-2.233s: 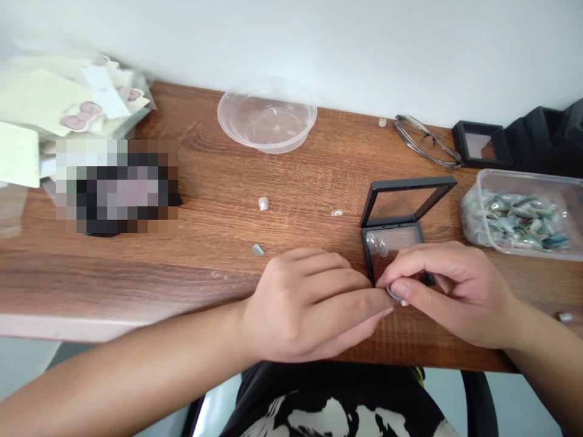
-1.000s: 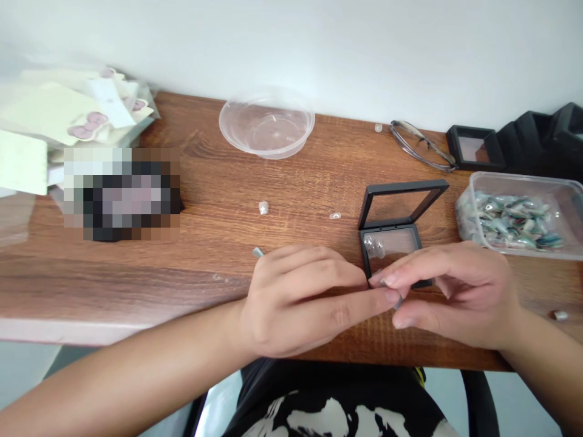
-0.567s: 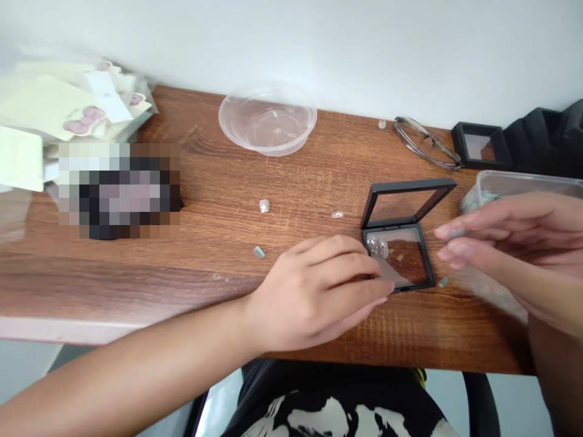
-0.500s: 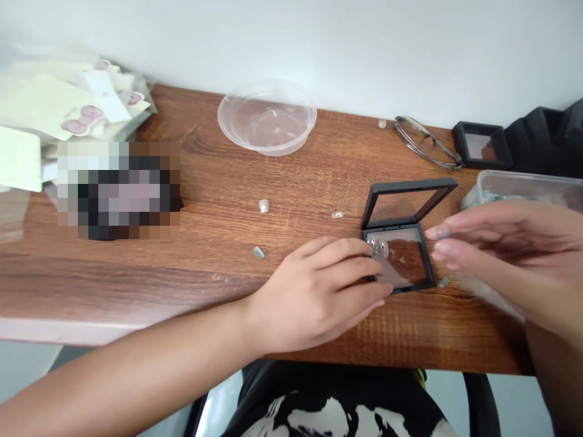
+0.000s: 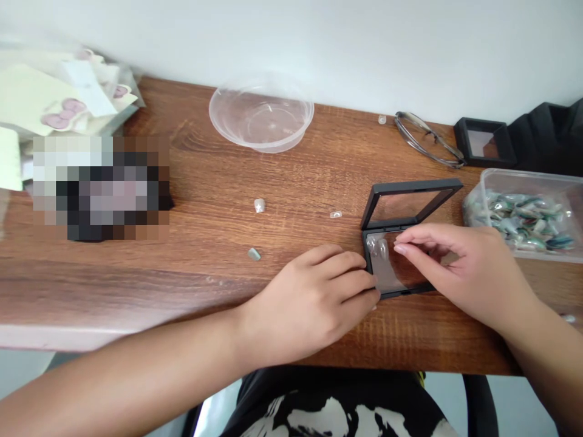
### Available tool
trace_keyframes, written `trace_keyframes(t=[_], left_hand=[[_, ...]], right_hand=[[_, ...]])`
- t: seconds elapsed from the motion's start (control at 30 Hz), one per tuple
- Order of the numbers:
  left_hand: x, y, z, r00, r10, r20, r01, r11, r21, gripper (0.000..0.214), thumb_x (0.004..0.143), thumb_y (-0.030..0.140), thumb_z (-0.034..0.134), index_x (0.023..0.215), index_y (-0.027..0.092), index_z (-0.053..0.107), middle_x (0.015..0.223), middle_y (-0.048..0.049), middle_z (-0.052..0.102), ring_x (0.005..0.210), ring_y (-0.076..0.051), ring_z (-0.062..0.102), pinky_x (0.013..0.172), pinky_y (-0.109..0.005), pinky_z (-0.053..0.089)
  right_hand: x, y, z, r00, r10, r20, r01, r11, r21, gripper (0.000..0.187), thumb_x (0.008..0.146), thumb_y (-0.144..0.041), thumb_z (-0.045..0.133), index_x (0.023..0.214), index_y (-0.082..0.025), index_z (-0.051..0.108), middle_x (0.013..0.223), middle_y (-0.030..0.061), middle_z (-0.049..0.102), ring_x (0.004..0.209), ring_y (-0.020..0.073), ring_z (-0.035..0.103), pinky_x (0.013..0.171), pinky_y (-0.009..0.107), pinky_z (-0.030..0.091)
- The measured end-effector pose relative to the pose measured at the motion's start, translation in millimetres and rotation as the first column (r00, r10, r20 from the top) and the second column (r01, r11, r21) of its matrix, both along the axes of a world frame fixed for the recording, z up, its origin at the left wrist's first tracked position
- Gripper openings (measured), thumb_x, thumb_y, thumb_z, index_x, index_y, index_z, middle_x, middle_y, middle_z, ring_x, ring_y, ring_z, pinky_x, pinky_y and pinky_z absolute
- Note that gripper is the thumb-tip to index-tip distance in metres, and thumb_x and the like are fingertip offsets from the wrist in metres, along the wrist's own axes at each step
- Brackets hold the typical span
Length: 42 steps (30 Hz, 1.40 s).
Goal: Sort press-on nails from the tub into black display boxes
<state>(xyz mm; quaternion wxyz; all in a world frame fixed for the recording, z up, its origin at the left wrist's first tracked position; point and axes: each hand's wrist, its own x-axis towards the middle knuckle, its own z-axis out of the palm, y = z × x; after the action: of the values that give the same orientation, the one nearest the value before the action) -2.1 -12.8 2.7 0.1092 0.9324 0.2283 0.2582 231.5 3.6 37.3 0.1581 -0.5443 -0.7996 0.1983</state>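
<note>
A black display frame (image 5: 372, 209) stands open on the table, its lid tilted up and clear film inside its base. Clear press-on nails (image 5: 378, 247) lie at the upper left of that film. The fingers of my left hand (image 5: 325, 297) are closed against the frame's left edge. Over the film, my right hand (image 5: 460, 261) pinches thumb and forefinger together just right of the clear nails; the small press-on nail in this pinch is mostly hidden by the fingertips. Left of the frame lie a white-starred nail (image 5: 259, 206), a greenish nail (image 5: 254, 254) and a clear one (image 5: 336, 214).
A clear plastic box (image 5: 514, 250) of greenish nails stands right of the frame. Behind are glasses (image 5: 421, 136), a smaller black frame (image 5: 485, 161) and a clear round bowl (image 5: 218, 124). Packets with cards (image 5: 31, 100) and a blurred-out dark object (image 5: 121, 197) lie at left.
My right hand has moved left from beside the frame to above its film, with the small nail in its pinch. The box of nails is now uncovered. My left hand has shifted slightly.
</note>
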Motion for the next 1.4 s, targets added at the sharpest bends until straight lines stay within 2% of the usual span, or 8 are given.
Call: trace_keyframes(t=[0.13, 0.3, 0.47, 0.63, 0.93, 1.07, 1.27, 1.4], left_hand=[[-0.5, -0.2, 0.2, 1.000, -0.005, -0.003, 0.005, 1.000, -0.005, 0.013, 0.098, 0.016, 0.059, 0.095, 0.017, 0.071, 0.103, 0.0021, 0.076, 0.098, -0.020, 0.067, 0.088, -0.034, 0.050], [0.2, 0.7, 1.4, 1.000, 0.000, -0.010, 0.000, 1.000, -0.007, 0.011, 0.098, 0.016, 0.060, 0.096, 0.017, 0.071, 0.104, 0.0015, 0.076, 0.098, -0.020, 0.067, 0.088, -0.033, 0.050], [0.9, 1.2, 1.5, 1.000, 0.006, -0.010, -0.006, 1.000, -0.013, 0.009, 0.097, 0.017, 0.062, 0.095, 0.017, 0.071, 0.102, 0.0013, 0.076, 0.098, -0.019, 0.067, 0.088, -0.033, 0.052], [1.1, 0.4, 1.8, 1.000, 0.011, -0.004, -0.012, 1.000, -0.012, 0.010, 0.098, 0.020, 0.061, 0.095, 0.018, 0.071, 0.101, 0.0010, 0.076, 0.099, -0.019, 0.068, 0.087, -0.032, 0.053], [1.9, -0.5, 0.3, 1.000, 0.022, 0.008, -0.022, 0.998, -0.051, 0.011, 0.098, 0.022, 0.062, 0.099, 0.014, 0.070, 0.099, -0.0002, 0.076, 0.099, -0.019, 0.068, 0.087, -0.032, 0.053], [1.8, -0.9, 0.4, 0.999, 0.034, 0.015, -0.034, 0.998, -0.050, 0.011, 0.098, 0.024, 0.063, 0.098, 0.015, 0.070, 0.098, 0.0003, 0.076, 0.098, -0.018, 0.068, 0.086, -0.032, 0.053], [1.9, -1.6, 2.3, 0.999, 0.034, 0.019, -0.033, 0.998, -0.059, 0.011, 0.098, 0.023, 0.064, 0.099, 0.014, 0.070, 0.098, 0.0004, 0.076, 0.097, -0.019, 0.068, 0.085, -0.032, 0.053], [2.2, -1.1, 3.2, 0.999, 0.028, 0.016, -0.027, 0.998, -0.061, 0.012, 0.099, 0.023, 0.061, 0.101, 0.016, 0.070, 0.099, 0.0000, 0.077, 0.097, -0.018, 0.069, 0.086, -0.032, 0.054]], right_hand=[[1.8, -0.5, 1.6, 1.000, 0.005, -0.011, -0.005, 0.999, -0.037, 0.018, 0.092, -0.022, 0.058, 0.095, -0.023, 0.075, 0.089, -0.0027, 0.080, 0.062, 0.0121, 0.072, 0.056, 0.023, 0.053], [4.6, 0.5, 3.1, 0.999, 0.025, -0.026, -0.027, 0.995, -0.091, 0.024, 0.092, -0.019, 0.055, 0.101, -0.022, 0.076, 0.098, -0.0001, 0.080, 0.075, 0.0154, 0.076, 0.062, 0.025, 0.059], [4.1, 2.9, 3.9, 0.999, 0.034, -0.039, -0.038, 0.993, -0.108, 0.019, 0.089, -0.019, 0.059, 0.095, -0.022, 0.077, 0.092, 0.0009, 0.080, 0.069, 0.0175, 0.074, 0.062, 0.029, 0.059], [2.8, 2.6, 3.2, 0.998, 0.046, -0.029, -0.049, 0.995, -0.088, 0.015, 0.089, -0.017, 0.060, 0.086, -0.022, 0.074, 0.085, 0.0002, 0.079, 0.064, 0.0159, 0.071, 0.057, 0.028, 0.055], [1.8, 1.9, 0.5, 0.999, 0.019, 0.029, -0.017, 0.999, -0.047, 0.014, 0.091, -0.019, 0.058, 0.088, -0.020, 0.071, 0.083, 0.0023, 0.076, 0.066, 0.0157, 0.069, 0.059, 0.028, 0.052], [2.5, 1.1, 1.1, 1.000, 0.017, 0.021, -0.016, 0.998, -0.054, 0.015, 0.090, -0.018, 0.058, 0.097, -0.020, 0.070, 0.081, 0.0029, 0.074, 0.066, 0.0155, 0.067, 0.057, 0.027, 0.051], [3.2, 4.5, 2.1, 0.994, 0.107, 0.027, -0.105, 0.990, -0.089, 0.021, 0.090, -0.016, 0.057, 0.106, -0.019, 0.070, 0.092, 0.0043, 0.072, 0.064, 0.0125, 0.062, 0.055, 0.025, 0.049], [5.1, 6.8, 0.5, 0.991, 0.128, 0.039, -0.124, 0.989, -0.086, 0.019, 0.091, -0.015, 0.057, 0.104, -0.018, 0.071, 0.086, 0.0038, 0.069, 0.062, 0.0119, 0.059, 0.059, 0.026, 0.047]])
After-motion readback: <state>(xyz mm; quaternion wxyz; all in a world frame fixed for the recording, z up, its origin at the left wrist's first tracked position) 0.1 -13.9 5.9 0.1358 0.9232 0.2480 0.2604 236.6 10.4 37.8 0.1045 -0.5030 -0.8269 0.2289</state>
